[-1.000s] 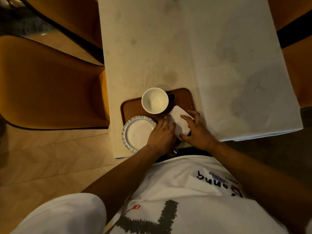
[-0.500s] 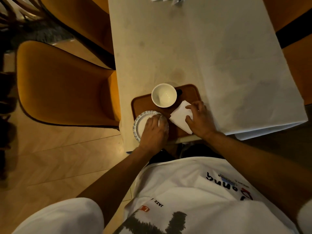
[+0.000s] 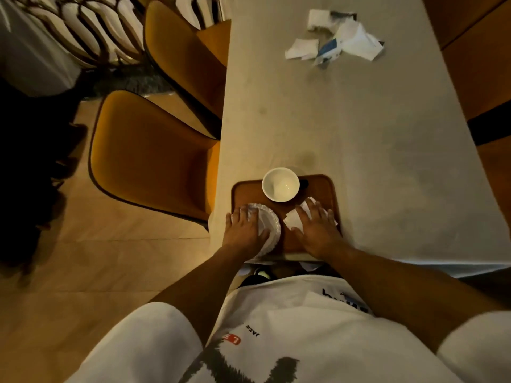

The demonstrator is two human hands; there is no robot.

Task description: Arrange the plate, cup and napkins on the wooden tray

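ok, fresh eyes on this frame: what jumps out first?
Two hands on the tray at the table's near edge: the left hand lies over the plate, the right hand flat on a napkin. The empty white cup stands on the tray's far side. Loose papers lie scattered far up the table.

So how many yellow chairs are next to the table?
2 on the left side of the table: a near chair beside the wooden tray, and a far chair behind it. Orange shapes at the right edge may be more chairs.
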